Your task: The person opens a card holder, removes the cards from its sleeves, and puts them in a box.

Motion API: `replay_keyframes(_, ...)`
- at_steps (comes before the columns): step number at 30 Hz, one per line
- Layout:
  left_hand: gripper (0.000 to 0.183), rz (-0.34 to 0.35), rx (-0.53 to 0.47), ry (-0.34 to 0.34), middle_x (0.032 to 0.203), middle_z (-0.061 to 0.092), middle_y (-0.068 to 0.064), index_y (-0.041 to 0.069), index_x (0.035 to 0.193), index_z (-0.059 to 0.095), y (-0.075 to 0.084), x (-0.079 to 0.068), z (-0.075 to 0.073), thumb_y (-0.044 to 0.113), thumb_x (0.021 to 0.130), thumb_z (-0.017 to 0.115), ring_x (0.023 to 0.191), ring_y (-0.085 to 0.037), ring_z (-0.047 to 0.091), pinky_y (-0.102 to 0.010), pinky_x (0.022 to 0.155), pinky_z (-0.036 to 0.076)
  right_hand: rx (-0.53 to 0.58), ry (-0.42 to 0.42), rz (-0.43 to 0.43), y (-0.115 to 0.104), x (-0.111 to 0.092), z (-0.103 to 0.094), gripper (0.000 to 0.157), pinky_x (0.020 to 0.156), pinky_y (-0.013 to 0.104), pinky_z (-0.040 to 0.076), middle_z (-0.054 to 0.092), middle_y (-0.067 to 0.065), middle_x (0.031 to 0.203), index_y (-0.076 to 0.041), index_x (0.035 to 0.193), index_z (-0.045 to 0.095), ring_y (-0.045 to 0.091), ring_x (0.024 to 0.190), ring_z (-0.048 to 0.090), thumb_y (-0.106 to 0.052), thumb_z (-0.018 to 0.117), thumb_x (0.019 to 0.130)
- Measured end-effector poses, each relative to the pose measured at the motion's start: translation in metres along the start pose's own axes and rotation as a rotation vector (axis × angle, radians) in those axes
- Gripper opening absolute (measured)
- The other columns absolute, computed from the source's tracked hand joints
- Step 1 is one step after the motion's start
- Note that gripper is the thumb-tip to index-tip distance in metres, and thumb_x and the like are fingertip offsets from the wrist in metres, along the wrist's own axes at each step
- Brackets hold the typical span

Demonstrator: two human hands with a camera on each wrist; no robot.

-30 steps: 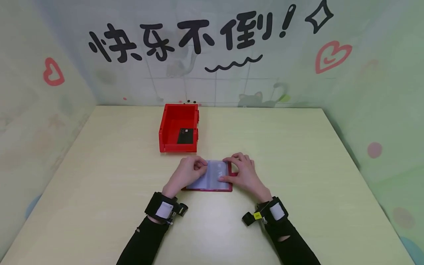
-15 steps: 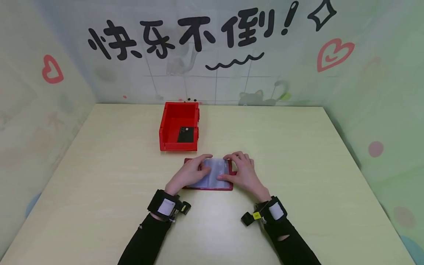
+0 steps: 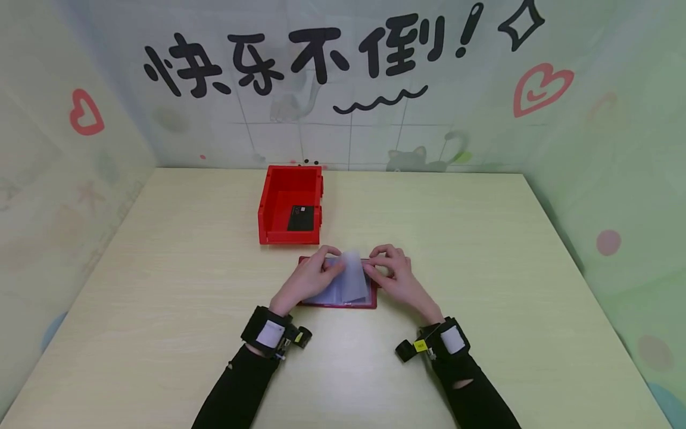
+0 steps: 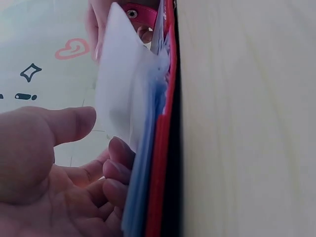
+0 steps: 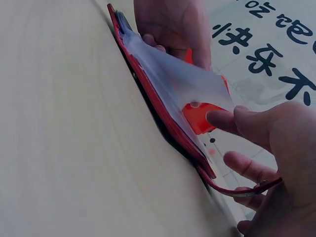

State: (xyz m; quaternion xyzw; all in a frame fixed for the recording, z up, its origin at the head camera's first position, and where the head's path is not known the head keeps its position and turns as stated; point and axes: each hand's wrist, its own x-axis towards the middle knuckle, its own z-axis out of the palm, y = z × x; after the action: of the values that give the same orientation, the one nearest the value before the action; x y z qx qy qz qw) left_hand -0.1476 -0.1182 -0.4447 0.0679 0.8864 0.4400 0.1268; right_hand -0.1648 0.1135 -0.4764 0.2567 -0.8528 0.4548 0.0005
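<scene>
Red card holder (image 3: 337, 296) flat on table (image 3: 482, 268), lower middle of frame, long axis left to right, between both hands. Right hand (image 3: 396, 280) pinching a clear sleeve (image 3: 354, 280), now lifted upright where it lay flat before. Left hand (image 3: 308, 279) relaxed, fingers resting on left pages. Red bin (image 3: 289, 205) just above.

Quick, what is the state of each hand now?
Left hand: open, fingers resting on the sleeves of the red card holder.
Right hand: pinching one clear sleeve, lifting it.
</scene>
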Motion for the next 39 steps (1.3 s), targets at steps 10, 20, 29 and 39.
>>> replay_keyframes(10,0.062,-0.021,0.021,-0.026,0.097,0.062,-0.008,0.013,0.138,0.054,0.002,0.001,-0.001,0.058,0.096,0.057,0.09,-0.019,0.058,-0.027,0.071,0.044,0.02,-0.122,-0.186,-0.008,0.0,-0.004,0.026,0.095,0.049,0.021,0.054,0.015,0.119,-0.005,0.115,0.076,0.036,0.113,0.041,-0.001,0.068,0.091)
replay_keyframes(20,0.081,-0.036,0.004,-0.033,0.117,0.067,-0.01,0.013,0.151,0.042,0.008,-0.003,-0.007,0.061,0.09,0.062,0.1,-0.021,0.064,-0.037,0.086,0.056,-0.056,-0.071,-0.217,-0.008,0.002,0.007,0.037,0.09,0.043,0.025,0.051,0.014,0.116,-0.007,0.119,0.074,0.033,0.106,0.042,-0.01,0.079,0.083)
replay_keyframes(29,0.06,0.04,0.025,-0.006,0.116,0.065,-0.016,0.004,0.15,0.042,0.004,-0.005,-0.012,0.024,0.096,0.062,0.101,-0.025,0.06,-0.038,0.086,0.057,-0.113,-0.103,-0.132,-0.009,0.0,0.008,0.052,0.096,0.046,0.032,0.048,0.009,0.122,-0.016,0.133,0.067,0.03,0.117,0.04,-0.022,0.081,0.083)
replay_keyframes(39,0.067,-0.056,0.122,0.12,0.112,0.063,-0.015,0.009,0.149,0.041,0.004,-0.011,-0.017,0.019,0.092,0.073,0.104,-0.027,0.058,-0.039,0.083,0.056,-0.242,-0.083,0.112,0.001,-0.001,-0.002,0.067,0.11,0.052,0.029,0.048,0.007,0.126,-0.016,0.135,0.065,0.03,0.126,0.037,-0.039,0.087,0.076)
